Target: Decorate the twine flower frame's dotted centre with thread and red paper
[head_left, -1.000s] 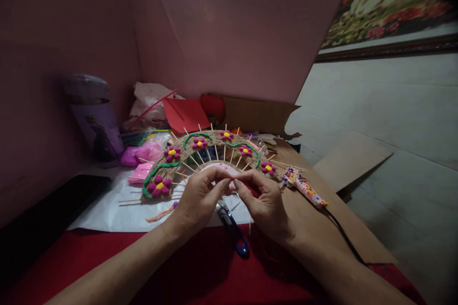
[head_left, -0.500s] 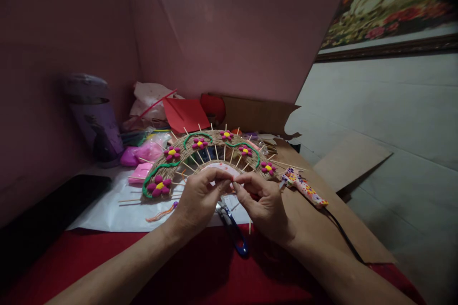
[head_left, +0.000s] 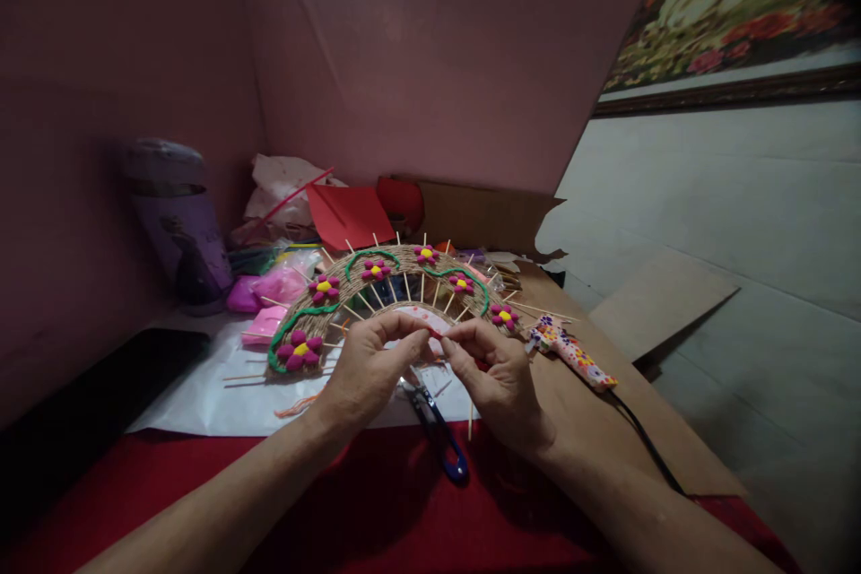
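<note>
My left hand (head_left: 363, 372) and my right hand (head_left: 501, 381) meet in front of me, thumbs and fingertips pinched on a small soft-looking red piece (head_left: 436, 334). Its exact kind is too small to tell, and more red shows within my right fingers. Just beyond lies an arched twine-woven piece (head_left: 351, 289) with thin wooden sticks fanning through it, decorated with magenta flowers (head_left: 300, 351) with yellow centres and green stems. Blue-handled thread snips (head_left: 444, 444) lie beneath and between my hands, their tips partly covered by my left hand.
A flower-patterned glue gun (head_left: 571, 354) with a black cord rests on brown cardboard (head_left: 646, 430) at right. White sheeting (head_left: 202, 404) covers part of the red cloth (head_left: 323, 502). A purple tumbler (head_left: 185, 233), pink packets (head_left: 269, 291) and red paper (head_left: 351, 215) stand or lie behind.
My fingertips have shifted slightly apart, and more of the red piece shows between them. My left hand has moved a little left and covers the purple bead by the orange strands.
</note>
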A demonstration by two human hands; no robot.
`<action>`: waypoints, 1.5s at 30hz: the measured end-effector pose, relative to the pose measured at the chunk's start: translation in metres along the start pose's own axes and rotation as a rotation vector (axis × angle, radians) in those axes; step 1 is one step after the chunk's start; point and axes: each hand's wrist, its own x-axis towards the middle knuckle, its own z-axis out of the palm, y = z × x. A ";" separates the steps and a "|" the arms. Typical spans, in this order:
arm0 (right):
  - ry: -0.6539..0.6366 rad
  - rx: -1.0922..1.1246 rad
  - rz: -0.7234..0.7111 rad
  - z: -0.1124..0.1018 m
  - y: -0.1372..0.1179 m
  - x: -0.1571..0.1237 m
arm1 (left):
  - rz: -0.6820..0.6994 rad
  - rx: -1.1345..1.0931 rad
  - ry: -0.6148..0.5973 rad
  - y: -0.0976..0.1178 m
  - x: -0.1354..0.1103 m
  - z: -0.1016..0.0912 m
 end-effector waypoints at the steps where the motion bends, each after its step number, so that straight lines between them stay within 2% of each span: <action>1: -0.008 -0.007 0.014 0.000 0.001 0.001 | -0.006 -0.007 -0.001 -0.001 0.001 0.000; 6: -0.044 0.039 0.049 0.002 0.002 0.003 | 0.011 0.050 0.002 -0.005 0.003 -0.002; 12: -0.001 -0.011 -0.017 0.002 0.001 0.002 | 0.072 0.169 -0.022 -0.008 0.001 -0.002; 17: -0.004 0.009 0.011 0.002 -0.002 0.003 | 0.147 0.274 0.013 -0.011 0.001 -0.002; 20: -0.002 0.059 0.054 0.002 -0.001 0.004 | 0.228 0.354 0.043 -0.013 0.001 -0.002; 25: -0.043 0.193 0.138 0.001 0.001 0.006 | 0.525 0.582 0.087 -0.018 0.002 -0.005; 28: -0.067 0.260 0.171 0.000 -0.001 0.007 | 0.647 0.691 0.085 -0.019 0.003 -0.007; 34: -0.071 0.307 0.248 -0.002 -0.006 0.009 | 0.771 0.791 0.000 -0.011 0.003 -0.009; 39: -0.082 0.343 0.280 -0.003 -0.004 0.011 | 0.774 0.863 -0.029 -0.007 0.003 -0.010; 45: -0.072 0.306 0.279 -0.002 -0.004 0.011 | 0.845 1.019 -0.078 -0.004 0.005 -0.009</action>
